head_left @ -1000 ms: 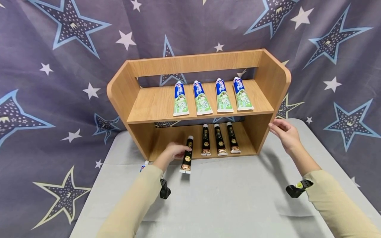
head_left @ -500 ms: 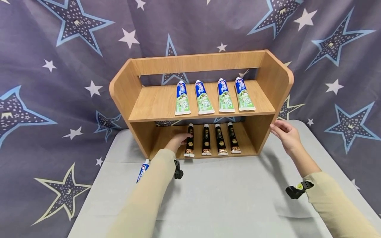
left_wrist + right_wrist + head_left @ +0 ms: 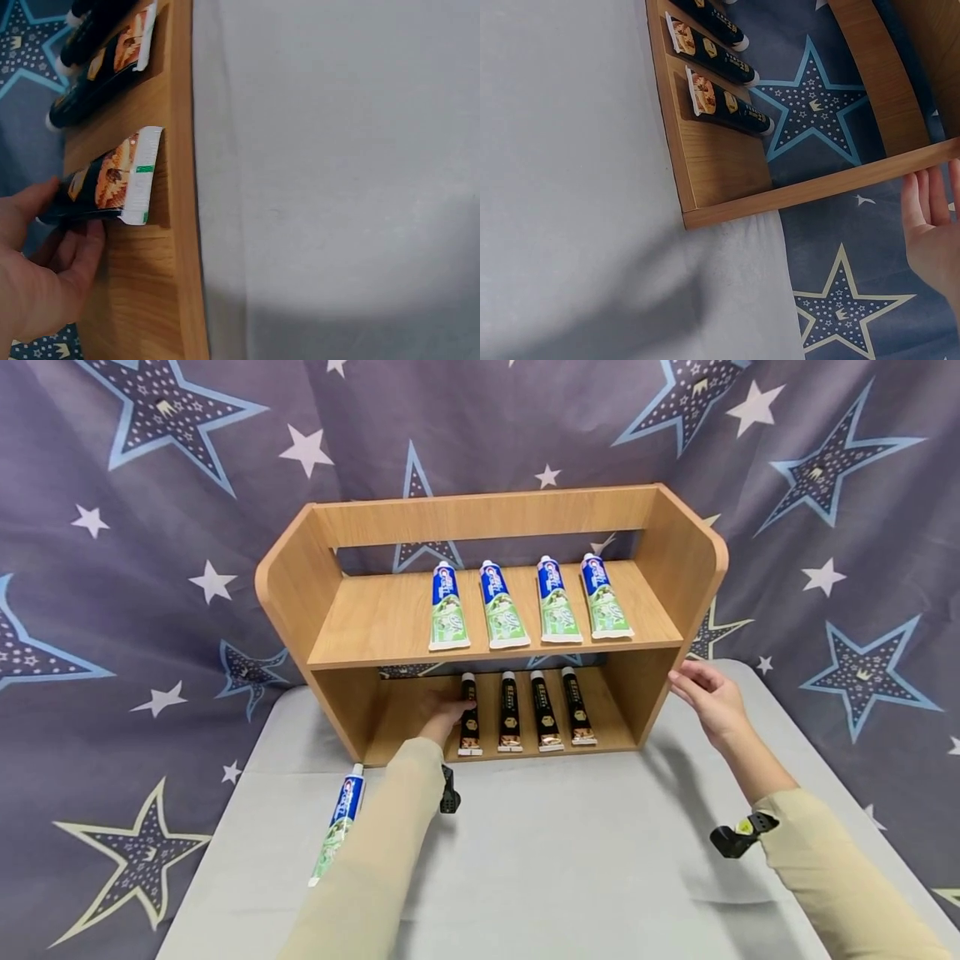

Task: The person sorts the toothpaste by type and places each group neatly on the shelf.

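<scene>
In the head view my left hand [image 3: 444, 713] pinches a black toothpaste tube [image 3: 469, 727] at the left end of a row on the lower shelf. The left wrist view shows its thumb on one side of the tube [image 3: 112, 180] and the fingers on the other, the white crimped end near the shelf's front edge. My right hand [image 3: 709, 700] touches the outer right side of the wooden rack [image 3: 480, 653], its fingers [image 3: 922, 196] fairly straight against the panel. Several more black tubes [image 3: 543, 713] lie to the right of the held one.
Several blue-and-green toothpaste tubes [image 3: 557, 602] lie in a row on the upper shelf. Another blue-and-green tube [image 3: 341, 818] is on the grey table [image 3: 555, 852], left of the left forearm. A star-patterned curtain [image 3: 187, 635] hangs behind.
My left hand has carried the black tube from in front of the rack back onto the lower shelf, beside the others. My right hand stays at the rack's side.
</scene>
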